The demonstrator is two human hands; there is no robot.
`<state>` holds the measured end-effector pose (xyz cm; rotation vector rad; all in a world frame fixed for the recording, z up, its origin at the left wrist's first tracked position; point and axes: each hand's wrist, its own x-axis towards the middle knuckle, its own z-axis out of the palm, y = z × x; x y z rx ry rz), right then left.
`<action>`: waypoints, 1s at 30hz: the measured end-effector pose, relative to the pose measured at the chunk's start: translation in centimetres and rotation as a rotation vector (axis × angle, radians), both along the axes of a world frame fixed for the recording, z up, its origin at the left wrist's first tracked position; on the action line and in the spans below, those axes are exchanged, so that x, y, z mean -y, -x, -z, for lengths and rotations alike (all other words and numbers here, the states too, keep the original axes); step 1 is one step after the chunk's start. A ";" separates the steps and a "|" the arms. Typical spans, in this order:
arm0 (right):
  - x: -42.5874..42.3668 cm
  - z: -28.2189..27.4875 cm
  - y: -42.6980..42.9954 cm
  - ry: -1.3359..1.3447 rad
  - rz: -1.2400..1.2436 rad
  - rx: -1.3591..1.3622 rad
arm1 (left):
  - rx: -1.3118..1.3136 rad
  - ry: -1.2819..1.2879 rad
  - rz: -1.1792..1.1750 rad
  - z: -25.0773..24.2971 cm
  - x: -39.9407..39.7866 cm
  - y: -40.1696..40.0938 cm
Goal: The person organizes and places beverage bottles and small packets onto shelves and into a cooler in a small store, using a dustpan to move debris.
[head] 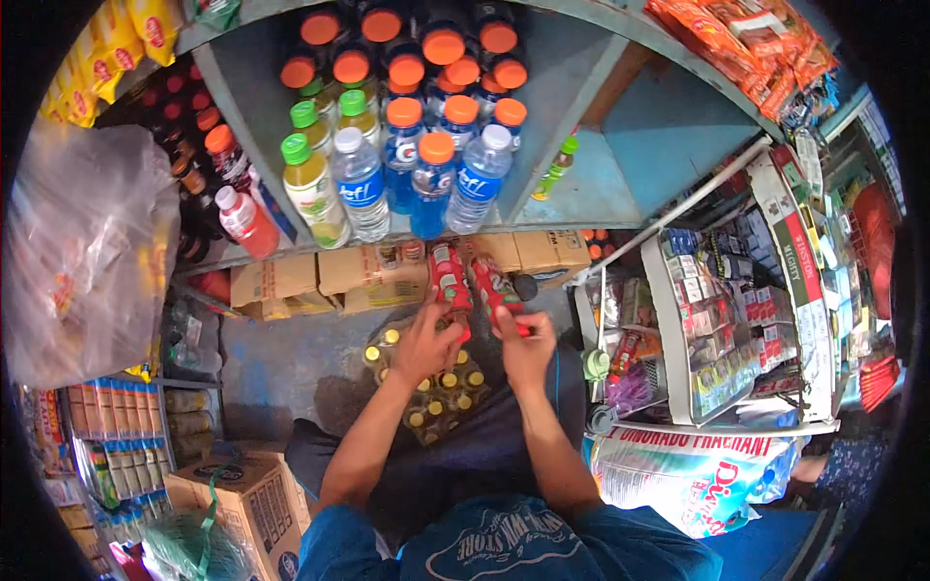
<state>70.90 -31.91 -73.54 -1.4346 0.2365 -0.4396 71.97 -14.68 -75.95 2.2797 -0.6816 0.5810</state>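
My left hand (423,345) is closed around the neck end of a red-labelled plastic bottle (452,282), whose red cap points towards me. My right hand (528,345) grips a second red-labelled bottle (488,277) by its red-capped end. Both bottles lie side by side in front of the cardboard boxes under the shelf, bases pointing away from me. Below my hands, several yellow-capped bottles (449,380) stand packed together on the floor; my left hand and forearm hide some of them.
Above, a blue-grey shelf (407,244) carries drink bottles with orange, green and white caps. Open cardboard boxes (370,272) line its underside. Cigarette racks (701,327) and a printed sack (676,472) are at right, near another person's sleeve (850,465). A carton (240,497) stands at left.
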 end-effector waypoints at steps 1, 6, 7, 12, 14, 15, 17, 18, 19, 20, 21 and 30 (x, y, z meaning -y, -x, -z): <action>-0.2 2.4 -1.3 0.148 0.051 0.045 | 0.063 -0.041 0.030 0.9 0.4 -1.0; 0.2 9.7 -9.3 0.470 0.021 0.217 | 0.093 -0.171 -0.227 6.1 1.8 -7.8; 0.4 10.5 -10.3 0.582 -0.005 0.292 | 0.107 -0.220 -0.292 6.5 1.9 -8.6; 0.8 11.7 -11.4 0.479 -0.135 0.007 | -0.128 -0.344 -0.238 7.4 1.1 -7.2; -0.1 8.5 -8.0 0.610 -0.155 -0.010 | -0.148 -0.203 -0.243 6.3 -1.0 -4.7; 0.7 9.1 -7.0 0.741 -0.130 0.120 | -0.146 -0.206 -0.240 5.6 -1.5 -3.8; 2.0 11.2 -2.5 0.815 -0.251 0.087 | -0.615 -0.362 -0.295 5.0 -2.5 0.9; 1.7 11.6 0.1 0.861 -0.370 -0.017 | -0.630 -0.371 -0.307 5.6 -2.9 2.9; 1.3 11.7 2.4 0.907 -0.485 -0.118 | -0.579 -0.453 -0.344 6.9 -3.2 4.6; 0.7 11.2 3.5 1.077 -0.572 0.012 | -0.514 -0.530 -0.374 7.5 -3.4 4.9; -0.1 10.7 3.9 1.251 -0.641 0.150 | -0.497 -0.533 -0.371 7.1 -3.4 3.8; -3.2 11.1 7.7 1.260 -1.063 -0.046 | -0.545 -0.479 -0.211 11.5 -3.2 -0.6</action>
